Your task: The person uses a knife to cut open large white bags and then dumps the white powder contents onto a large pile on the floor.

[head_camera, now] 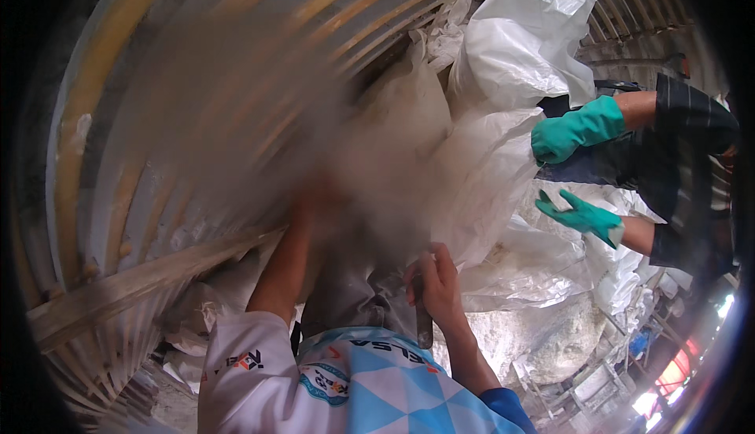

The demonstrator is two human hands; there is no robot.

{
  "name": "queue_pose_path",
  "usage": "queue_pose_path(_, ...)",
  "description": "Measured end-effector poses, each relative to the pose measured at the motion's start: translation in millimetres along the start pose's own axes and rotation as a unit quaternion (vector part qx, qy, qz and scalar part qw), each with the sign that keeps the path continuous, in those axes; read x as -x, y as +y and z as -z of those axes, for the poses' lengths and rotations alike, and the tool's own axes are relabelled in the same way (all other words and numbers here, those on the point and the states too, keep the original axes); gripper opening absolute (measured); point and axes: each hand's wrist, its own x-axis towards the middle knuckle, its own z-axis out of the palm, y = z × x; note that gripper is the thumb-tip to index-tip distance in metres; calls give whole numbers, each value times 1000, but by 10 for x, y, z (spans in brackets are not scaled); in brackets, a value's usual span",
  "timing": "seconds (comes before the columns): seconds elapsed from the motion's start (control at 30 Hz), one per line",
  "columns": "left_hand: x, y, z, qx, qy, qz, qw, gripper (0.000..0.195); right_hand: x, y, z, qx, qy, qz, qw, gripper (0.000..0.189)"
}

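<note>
Low in front of my body, my right hand (435,283) is closed around a dark, narrow tool (423,316), whose kind I cannot tell. My left hand (324,189) reaches forward and is mostly lost in a greyish blur over the picture's middle; its fingers and anything in them are hidden. Past my hands stands a filled whitish plastic sack (407,104). Beside it, to the right, a white woven plastic sack (489,163) hangs in folds, close to my right hand.
A co-worker's green-gloved hand (554,139) touches the white sack; the other gloved hand (581,216) is spread below it. Wooden slats (127,198) curve along the left, with a wooden beam (159,275) across them. Another white sack (519,39) stands at the back.
</note>
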Motion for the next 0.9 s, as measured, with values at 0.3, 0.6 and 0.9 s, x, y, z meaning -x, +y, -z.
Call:
queue_pose_path(0.3,-866,1121,22,116,117,-156,974,47,36,101,114,41,48,-33,997,18)
queue_pose_path(0.6,-625,1249,-731,105,-69,-208,970,17,-453,76,-60,-22,121,66,990,22)
queue_pose_path(0.9,-355,715,434,66,-79,23,994,62,-726,44,-140,134,93,122,979,19)
